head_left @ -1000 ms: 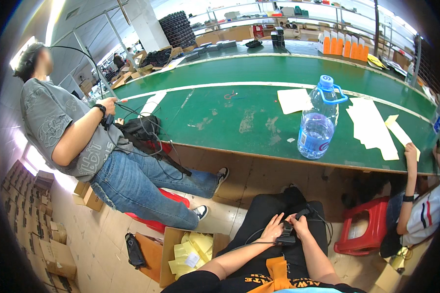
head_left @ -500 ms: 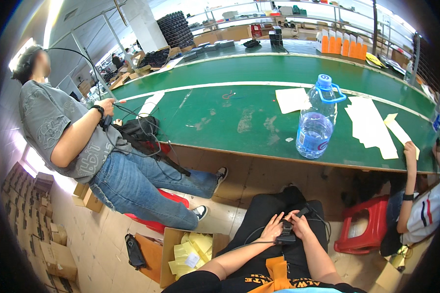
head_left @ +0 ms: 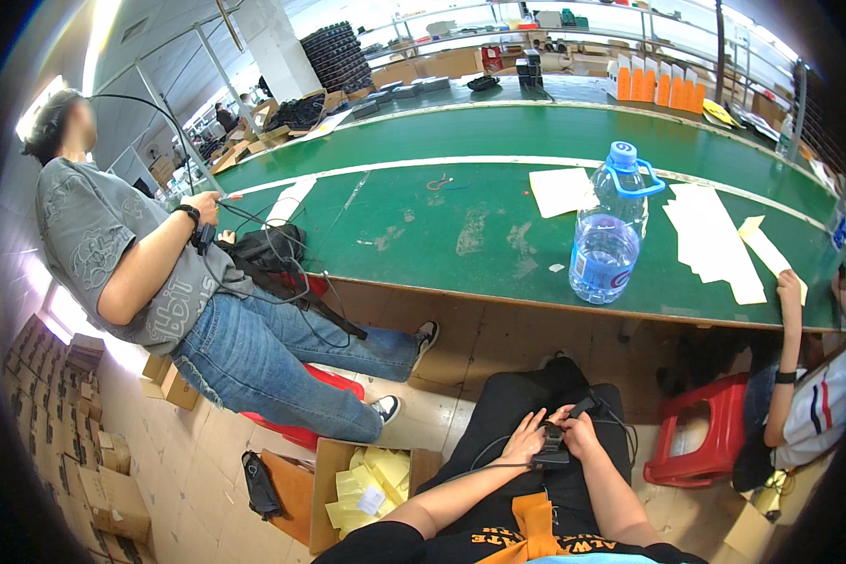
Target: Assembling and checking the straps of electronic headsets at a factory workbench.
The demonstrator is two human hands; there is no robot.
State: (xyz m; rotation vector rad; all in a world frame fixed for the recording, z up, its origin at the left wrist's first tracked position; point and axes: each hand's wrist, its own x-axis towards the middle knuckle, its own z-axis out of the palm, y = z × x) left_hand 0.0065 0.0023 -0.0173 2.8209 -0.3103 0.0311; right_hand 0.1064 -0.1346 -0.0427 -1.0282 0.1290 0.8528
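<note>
In my lap, over my black trousers, both hands are close together on a black cable (head_left: pixel 633 440). My left hand (head_left: pixel 524 438) is closed at the fingertips around part of it, next to a small black box (head_left: pixel 551 457) that lies between my wrists. My right hand (head_left: pixel 581 432) pinches the cable beside a black connector-like end (head_left: pixel 583 406). Loops of the cable hang over my right thigh. The exact grip of the fingertips is partly hidden.
Ahead stands a green-topped table (head_left: pixel 423 226) with a large water bottle (head_left: pixel 607 235) and pale paper sheets (head_left: pixel 714 240). Left, a standing person (head_left: pixel 150 244) holds black cables. A carton of yellow paper (head_left: pixel 371 484) sits by my left; a red stool (head_left: pixel 697 432) and another person's arm (head_left: pixel 788 348) are right.
</note>
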